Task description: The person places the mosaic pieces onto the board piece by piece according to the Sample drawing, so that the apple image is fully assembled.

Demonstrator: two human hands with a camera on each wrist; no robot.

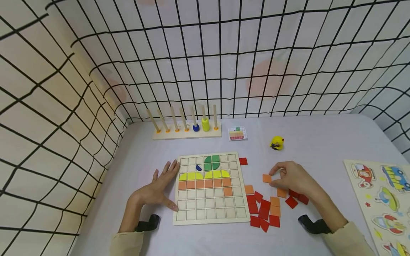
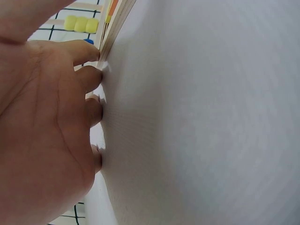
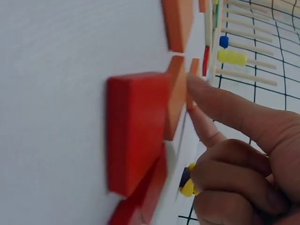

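A wooden grid board [image 1: 195, 215] lies on the table, with green, blue, yellow and orange pieces set in its upper cells. Spread along the board's left edge, my left hand [image 1: 158, 188] touches its upper and lower corners with straight fingers; the left wrist view shows the fingertips down on the table. My right hand [image 1: 293, 176] pinches an orange square tile [image 1: 267, 178] between thumb and index finger, right of the board. Around it lie loose red tiles [image 1: 264, 209] and orange tiles [image 1: 275, 201]. One red tile [image 3: 138, 133] looms close in the right wrist view.
Behind the board stands a wooden peg rack [image 1: 187, 134] with blue and yellow beads. A small pattern card [image 1: 237, 133] and a yellow duck toy [image 1: 277, 142] lie to its right. A picture puzzle board [image 1: 378, 209] occupies the right side. Black netting [image 1: 237, 53] surrounds the table.
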